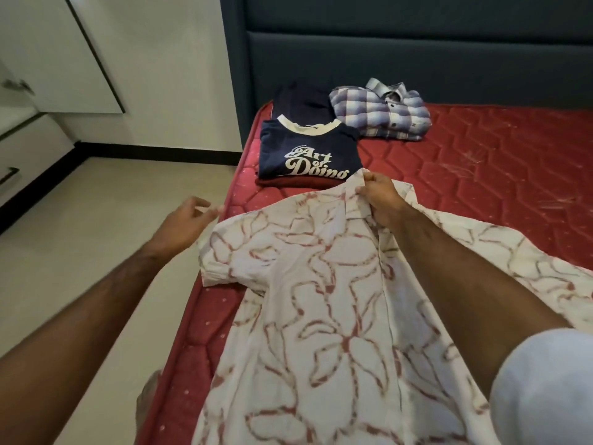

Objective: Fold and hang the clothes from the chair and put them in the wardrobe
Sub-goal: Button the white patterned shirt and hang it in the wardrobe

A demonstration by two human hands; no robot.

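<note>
A white short-sleeved shirt [321, 300] with a red flower print lies spread flat on the red mattress [481, 175]. My right hand [380, 195] pinches its collar at the far end. My left hand [189, 220] hovers at the shirt's left shoulder, fingers loosely curled, its fingertips at the fabric edge; whether they grip it is unclear. Beyond the collar sits a folded navy T-shirt [308, 152] with white lettering, stacked on a dark red garment [288, 182]. Behind it lie a folded dark garment [301, 101] and a folded blue plaid shirt [382, 110].
A dark blue padded headboard [417, 59] rises behind the mattress. White wardrobe doors and drawers [64, 59] with dark handles stand at the left across a strip of beige floor [96, 220]. The mattress's left edge runs under the shirt's sleeve.
</note>
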